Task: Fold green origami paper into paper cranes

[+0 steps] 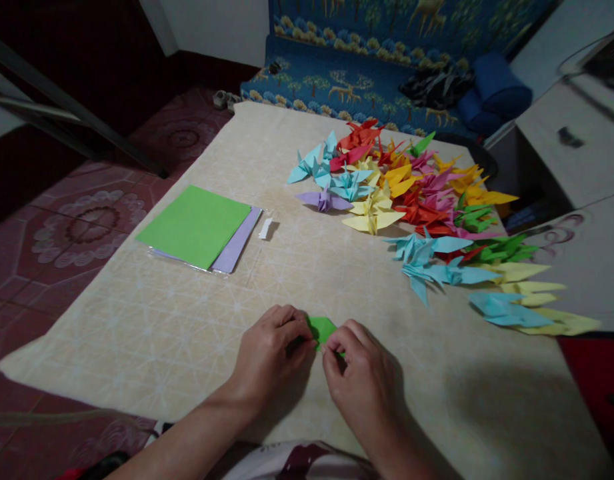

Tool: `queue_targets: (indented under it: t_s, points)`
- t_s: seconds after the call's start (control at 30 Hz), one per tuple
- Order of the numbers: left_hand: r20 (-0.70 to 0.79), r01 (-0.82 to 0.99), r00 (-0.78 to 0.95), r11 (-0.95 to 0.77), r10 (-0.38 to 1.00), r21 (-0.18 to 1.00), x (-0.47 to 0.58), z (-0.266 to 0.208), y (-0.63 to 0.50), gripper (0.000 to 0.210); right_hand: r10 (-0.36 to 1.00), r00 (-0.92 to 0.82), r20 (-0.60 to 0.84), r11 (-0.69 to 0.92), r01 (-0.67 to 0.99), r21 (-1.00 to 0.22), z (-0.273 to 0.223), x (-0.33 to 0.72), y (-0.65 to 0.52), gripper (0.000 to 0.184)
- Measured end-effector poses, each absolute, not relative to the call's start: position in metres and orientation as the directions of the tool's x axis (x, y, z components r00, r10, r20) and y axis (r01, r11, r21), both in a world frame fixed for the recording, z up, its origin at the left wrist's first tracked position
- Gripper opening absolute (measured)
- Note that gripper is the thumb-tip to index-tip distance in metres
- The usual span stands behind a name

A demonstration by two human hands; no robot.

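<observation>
A small piece of folded green origami paper [321, 328] is at the near middle of the table, mostly covered by my fingers. My left hand [281, 343] pinches its left side. On the other side, my right hand [359, 363] grips it between thumb and fingers. Between the two hands only the upper middle of the paper shows; its lower part is hidden. Farther off to the left lies a stack of square paper, with a green sheet [197, 223] on top and a purple sheet [239, 240] sticking out below it.
Many folded paper cranes [371, 183] in several colours cover the table's right back. A small white paper scrap [266, 229] lies beside the stack. The patterned cloth [151, 327] covers the table. Behind stands a blue sofa [337, 87]; a white cabinet [577, 147] is at right.
</observation>
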State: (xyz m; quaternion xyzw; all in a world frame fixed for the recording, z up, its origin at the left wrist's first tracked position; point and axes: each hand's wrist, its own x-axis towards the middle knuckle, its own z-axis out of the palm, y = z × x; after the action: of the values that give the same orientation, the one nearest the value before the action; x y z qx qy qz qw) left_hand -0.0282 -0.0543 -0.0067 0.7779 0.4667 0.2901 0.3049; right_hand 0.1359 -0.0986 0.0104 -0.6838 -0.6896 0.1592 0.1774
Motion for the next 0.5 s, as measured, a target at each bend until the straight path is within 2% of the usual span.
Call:
queue_targets:
  t_s: [0.23, 0.4, 0.5]
  points:
    - [0.062, 0.455, 0.402, -0.258, 0.914, 0.852, -0.034, -0.005, -0.049, 0.017, 0.997, 0.066, 0.028, -0.039, 0.832, -0.554, 0.005, 0.144, -0.097, 0.015]
    - [0.066, 0.394, 0.441, -0.259, 0.895, 0.882, -0.038, -0.003, -0.048, 0.024, 0.992, 0.098, 0.079, -0.040, 0.840, -0.541, 0.005, 0.148, -0.095, 0.029]
    - [0.084, 0.362, 0.448, -0.266, 0.890, 0.893, -0.039, -0.006, -0.048, 0.028, 0.998, 0.060, 0.017, -0.044, 0.863, -0.503, 0.015, 0.149, -0.088, 0.032]
